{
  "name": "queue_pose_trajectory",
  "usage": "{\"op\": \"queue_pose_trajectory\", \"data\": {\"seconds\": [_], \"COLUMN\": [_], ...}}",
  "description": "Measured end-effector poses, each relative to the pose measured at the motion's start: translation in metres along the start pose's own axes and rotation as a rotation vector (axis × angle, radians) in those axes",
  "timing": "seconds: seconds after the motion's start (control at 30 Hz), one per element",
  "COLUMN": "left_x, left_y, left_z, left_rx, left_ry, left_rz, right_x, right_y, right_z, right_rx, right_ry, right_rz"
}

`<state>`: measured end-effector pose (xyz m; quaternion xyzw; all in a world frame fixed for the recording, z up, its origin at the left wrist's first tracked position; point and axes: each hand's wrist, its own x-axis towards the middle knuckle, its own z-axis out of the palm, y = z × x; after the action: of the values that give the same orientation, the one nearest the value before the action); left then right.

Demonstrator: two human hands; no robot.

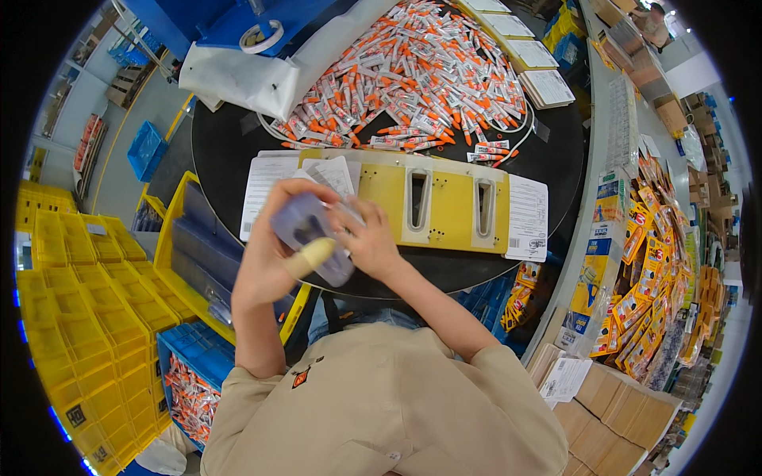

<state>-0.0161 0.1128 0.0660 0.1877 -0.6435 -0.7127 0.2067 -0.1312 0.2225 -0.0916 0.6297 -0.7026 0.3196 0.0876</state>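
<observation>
My left hand (pixel 266 258) is wrapped round a clear plastic blister shell (pixel 336 271), tilted above the near edge of the round black table. A pale yellow finger cover sits on its thumb. At the shell's right side my right hand (pixel 373 244) has its fingers curled in close; a small pale thing seems to be between them, too blurred to name. Just beyond the hands lies a yellow fixture (pixel 456 226) with two long slots. Printed cards (pixel 337 173) rest on its left end. Behind it spreads a heap of small white tubes with orange caps (pixel 421 75).
Paper sheets (pixel 527 214) stick out beside the fixture. A white cable (pixel 520 143) rings part of the heap. Left stand a yellow crate (pixel 176 246) of clear shells and stacked yellow crates (pixel 87 317). Orange-black packages (pixel 647 270) and cardboard stacks (pixel 611 408) line the right.
</observation>
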Motion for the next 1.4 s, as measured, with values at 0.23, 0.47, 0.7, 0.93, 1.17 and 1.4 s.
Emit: {"op": "queue_pose_trajectory", "data": {"seconds": [0.23,0.47,0.7,0.93,1.17,1.4], "left_x": [0.076,0.129,0.139,0.124,0.125,0.137], "left_y": [-0.059,-0.119,-0.136,-0.147,-0.147,-0.149], "left_z": [0.101,0.169,0.168,0.101,0.091,0.096], "left_rx": [0.325,0.405,0.439,0.215,0.73,1.126], "left_ry": [-0.265,-0.295,-0.339,-0.219,-0.173,-0.216], "left_rz": [0.03,-0.093,-0.232,-0.278,-0.098,-0.06], "right_x": [-0.093,-0.144,-0.074,-0.085,-0.08,0.035], "right_y": [0.201,0.215,0.143,0.136,0.139,0.252], "right_z": [-0.156,-0.289,-0.148,-0.118,-0.114,-0.042], "right_rx": [-0.045,0.325,1.228,-0.178,-0.29,-0.386], "right_ry": [0.627,1.614,0.044,-0.069,0.244,0.075], "right_rz": [1.019,0.842,0.957,0.728,0.552,0.654]}}
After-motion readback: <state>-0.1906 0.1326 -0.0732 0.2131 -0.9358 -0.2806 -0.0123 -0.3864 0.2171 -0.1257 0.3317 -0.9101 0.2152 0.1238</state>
